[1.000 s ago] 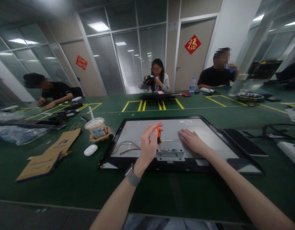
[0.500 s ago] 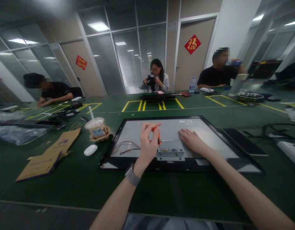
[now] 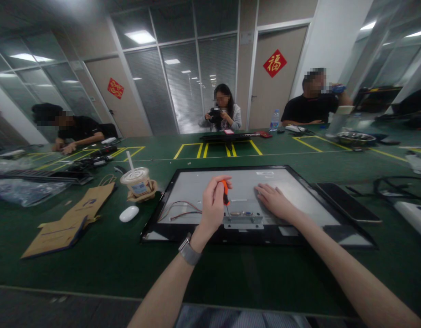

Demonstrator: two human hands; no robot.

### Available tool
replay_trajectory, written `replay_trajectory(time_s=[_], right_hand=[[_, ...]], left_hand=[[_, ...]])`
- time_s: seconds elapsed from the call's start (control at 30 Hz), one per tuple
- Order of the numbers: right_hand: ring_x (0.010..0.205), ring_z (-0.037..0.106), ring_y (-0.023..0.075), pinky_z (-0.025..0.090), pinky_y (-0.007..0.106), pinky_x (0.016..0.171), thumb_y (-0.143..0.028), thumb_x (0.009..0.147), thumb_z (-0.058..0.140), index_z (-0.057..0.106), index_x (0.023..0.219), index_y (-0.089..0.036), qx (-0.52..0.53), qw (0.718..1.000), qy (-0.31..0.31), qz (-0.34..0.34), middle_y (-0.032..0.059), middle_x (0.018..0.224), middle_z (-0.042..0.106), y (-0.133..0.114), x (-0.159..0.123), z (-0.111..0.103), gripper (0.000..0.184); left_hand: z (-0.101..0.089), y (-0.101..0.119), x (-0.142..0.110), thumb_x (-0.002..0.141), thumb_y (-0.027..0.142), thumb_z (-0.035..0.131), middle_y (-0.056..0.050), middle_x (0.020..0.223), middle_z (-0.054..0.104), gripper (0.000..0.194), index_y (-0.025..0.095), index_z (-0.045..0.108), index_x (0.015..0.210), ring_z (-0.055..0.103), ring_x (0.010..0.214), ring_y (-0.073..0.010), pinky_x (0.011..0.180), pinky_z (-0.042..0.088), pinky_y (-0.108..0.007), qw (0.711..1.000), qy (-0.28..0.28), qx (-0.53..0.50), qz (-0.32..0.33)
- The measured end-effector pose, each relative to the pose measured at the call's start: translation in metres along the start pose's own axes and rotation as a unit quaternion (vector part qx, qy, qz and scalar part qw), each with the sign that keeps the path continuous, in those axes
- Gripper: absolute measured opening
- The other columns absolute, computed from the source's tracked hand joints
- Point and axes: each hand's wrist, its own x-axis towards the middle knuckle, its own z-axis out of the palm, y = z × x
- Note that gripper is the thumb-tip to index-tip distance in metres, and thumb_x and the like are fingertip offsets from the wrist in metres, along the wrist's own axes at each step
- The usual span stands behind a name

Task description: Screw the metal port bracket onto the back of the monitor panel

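Note:
My left hand [image 3: 214,202] is closed round the orange and black handle of a screwdriver [image 3: 226,193]. The screwdriver stands nearly upright, its thin shaft reaching down to the left end of a metal bracket [image 3: 243,222] with connector ports; whether the tip sits in a screw is too small to tell. Bracket and ports belong to a flat display panel [image 3: 183,184], which lies on the table with its grey back up inside a black frame. Fingers stretched out, my right hand [image 3: 274,200] rests flat on the panel, right of the bracket. Thin cables [image 3: 179,210] lie on the panel's left side.
Left of the panel are a drink cup [image 3: 137,181] with a straw, a white mouse [image 3: 129,213] and a brown paper bag [image 3: 75,214]. A black phone-like slab [image 3: 347,202] lies at right. Several people sit across the green table [image 3: 210,273], where a water bottle [image 3: 274,121] stands.
My left fingers opened a little around the screwdriver handle half a second ago and have closed round it again. The right hand has stayed in place. A person at right has lifted a can.

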Motion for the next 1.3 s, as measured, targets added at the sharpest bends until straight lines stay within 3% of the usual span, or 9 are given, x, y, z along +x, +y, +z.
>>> replay_trajectory(time_s=[0.23,0.37,0.47,0.57,0.67,0.87,1.07,1.2,1.3], right_hand=[[0.143,0.044,0.0321,0.037,0.060,0.112,-0.032,0.103,0.028,0.052,0.147,-0.023,0.002,1.000,0.002,0.005,0.0146,0.155,0.050,0.0010,0.0001,0.0019,0.051],[0.144,0.043,0.0319,0.036,0.059,0.113,-0.033,0.104,0.026,0.052,0.148,-0.022,0.006,1.000,-0.010,0.012,0.0149,0.157,0.048,0.0002,0.0003,0.0000,0.052],[0.144,0.042,0.0323,0.035,0.059,0.113,-0.033,0.104,0.025,0.051,0.148,-0.020,0.007,1.000,-0.014,0.015,0.0160,0.156,0.048,-0.0001,0.0006,-0.0002,0.053],[0.143,0.043,0.0324,0.036,0.060,0.112,-0.032,0.103,0.027,0.051,0.148,-0.021,0.007,1.000,-0.004,0.007,0.0155,0.156,0.049,0.0007,0.0006,0.0014,0.052],[0.142,0.045,0.0322,0.037,0.060,0.112,-0.031,0.103,0.028,0.052,0.147,-0.023,0.006,1.000,0.006,-0.001,0.0148,0.154,0.051,0.0016,0.0003,0.0031,0.051],[0.143,0.044,0.0325,0.035,0.060,0.113,-0.033,0.103,0.028,0.053,0.147,-0.023,0.006,1.000,0.000,0.006,0.0145,0.155,0.050,0.0011,0.0006,0.0025,0.052],[0.144,0.043,0.0324,0.036,0.058,0.113,-0.033,0.104,0.028,0.052,0.148,-0.022,0.005,1.000,-0.008,0.010,0.0148,0.156,0.049,0.0004,0.0003,0.0010,0.052],[0.144,0.043,0.0331,0.036,0.059,0.113,-0.032,0.104,0.028,0.052,0.148,-0.020,0.004,1.000,-0.005,0.008,0.0165,0.156,0.048,-0.0002,-0.0004,-0.0002,0.052],[0.142,0.044,0.0332,0.037,0.060,0.112,-0.031,0.103,0.028,0.052,0.147,-0.022,0.002,1.000,0.000,0.002,0.0156,0.155,0.050,-0.0004,-0.0003,-0.0008,0.051]], left_hand=[[-0.0015,-0.0014,0.0028,0.094,0.035,0.062,-0.004,0.086,0.059,0.020,0.019,0.074,0.088,0.058,0.079,-0.0160,0.075,0.051,-0.029,0.999,0.022,0.037,0.018],[0.0007,-0.0020,0.0025,0.102,0.038,0.048,-0.005,0.088,0.065,0.027,0.019,0.067,0.106,0.063,0.081,-0.0166,0.075,0.053,-0.029,0.999,0.025,-0.015,-0.030],[0.0007,-0.0027,0.0036,0.104,0.037,0.042,-0.006,0.087,0.067,0.030,0.018,0.065,0.098,0.065,0.085,-0.0179,0.080,0.054,-0.032,0.998,0.023,-0.043,-0.032],[-0.0013,-0.0025,0.0054,0.098,0.037,0.054,-0.007,0.096,0.065,0.025,0.019,0.069,0.090,0.062,0.092,-0.0190,0.083,0.052,-0.032,1.000,0.026,-0.002,0.014],[-0.0032,-0.0016,0.0062,0.089,0.034,0.069,-0.005,0.090,0.059,0.017,0.019,0.070,0.082,0.059,0.085,-0.0172,0.079,0.051,-0.030,0.996,0.058,0.048,0.040],[-0.0042,-0.0032,0.0051,0.101,0.032,0.048,-0.007,0.093,0.070,0.027,0.018,0.071,0.106,0.067,0.087,-0.0175,0.081,0.053,-0.030,1.000,0.014,-0.004,-0.010],[-0.0054,-0.0016,0.0043,0.099,0.023,0.047,-0.009,0.118,0.072,0.028,0.020,0.075,0.101,0.065,0.115,-0.0216,0.101,0.049,-0.036,0.999,-0.020,-0.033,0.003],[-0.0029,0.0010,0.0029,0.096,0.030,0.057,-0.007,0.094,0.072,0.020,0.020,0.074,0.104,0.067,0.088,-0.0188,0.083,0.054,-0.033,1.000,-0.022,-0.015,-0.004],[-0.0016,0.0008,0.0017,0.088,0.027,0.070,-0.003,0.084,0.060,0.009,0.021,0.075,0.090,0.058,0.079,-0.0155,0.078,0.051,-0.030,0.998,0.019,0.047,0.042]])
